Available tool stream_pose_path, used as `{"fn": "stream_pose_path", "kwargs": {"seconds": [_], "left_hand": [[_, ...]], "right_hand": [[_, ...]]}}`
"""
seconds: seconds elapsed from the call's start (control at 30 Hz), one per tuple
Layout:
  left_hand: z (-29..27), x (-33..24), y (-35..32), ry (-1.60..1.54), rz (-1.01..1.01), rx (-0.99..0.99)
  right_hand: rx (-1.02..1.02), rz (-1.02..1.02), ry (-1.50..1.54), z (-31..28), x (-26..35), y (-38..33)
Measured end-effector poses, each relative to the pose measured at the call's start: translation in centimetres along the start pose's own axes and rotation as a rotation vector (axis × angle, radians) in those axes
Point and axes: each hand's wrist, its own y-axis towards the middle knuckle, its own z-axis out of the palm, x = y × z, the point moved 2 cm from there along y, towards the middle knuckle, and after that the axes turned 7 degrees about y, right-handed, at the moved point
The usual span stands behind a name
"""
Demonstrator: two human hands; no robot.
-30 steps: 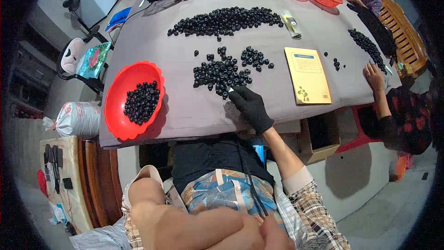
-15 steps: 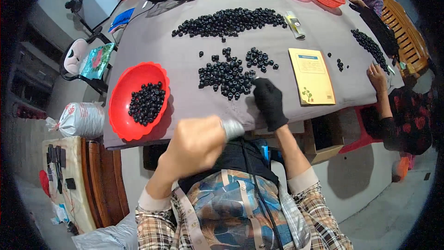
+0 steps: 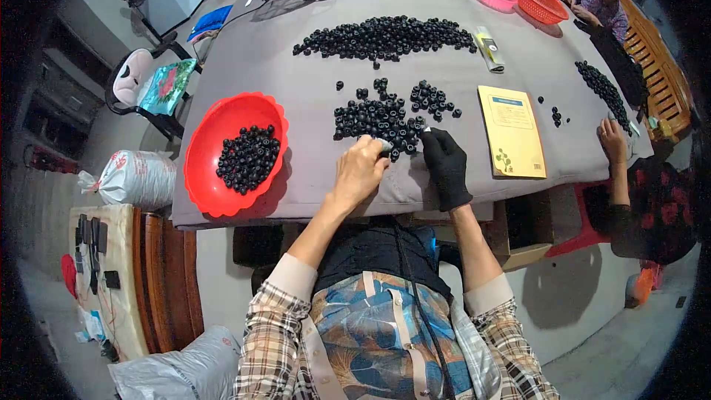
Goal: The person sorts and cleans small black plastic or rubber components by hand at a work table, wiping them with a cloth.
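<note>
My bare left hand (image 3: 359, 169) is at the near edge of a pile of small black round parts (image 3: 374, 116), some showing a light ring on top. Grey wrapping covers one of its fingers; the fingers are bent together, and what is between them is hidden. Just to its right, my right hand (image 3: 446, 167) wears a black glove and is closed. A small whitish tip shows at its fingers beside the pile; I cannot make out what it is. A red scalloped bowl (image 3: 200, 170) on my left holds more black parts (image 3: 249, 159).
Farther back lies a long heap of black parts (image 3: 385, 37). Right of the pile are a yellow booklet (image 3: 512, 133) and a narrow clear packet (image 3: 489, 49). Pink and red baskets (image 3: 540, 1) stand far right. Another person's hand (image 3: 612, 141) rests at the right edge.
My left hand has moved from near my body forward to the pile's near edge. The right hand stays beside the pile. The view has shifted slightly.
</note>
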Motion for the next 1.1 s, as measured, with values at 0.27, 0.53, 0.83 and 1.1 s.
{"fn": "stream_pose_path", "kwargs": {"seconds": [0.27, 0.53, 0.83, 1.1], "left_hand": [[0.6, 0.0, 0.8, 0.131, -0.034, 0.119], [1.0, 1.3, -0.7, -1.052, -0.421, 0.121], [1.5, 1.4, -1.5, -1.210, -0.362, 0.169], [1.6, 1.9, -1.6, -1.327, -0.385, 0.243]], "right_hand": [[0.025, -0.056, 0.007, 0.3, 0.6, -0.5], [0.195, -0.394, -0.296, 0.7, 0.4, -0.9], [0.214, -0.222, -0.339, 1.9, 0.8, -1.4], [0.251, -0.239, -0.362, 2.3, 0.9, -1.6]]}}
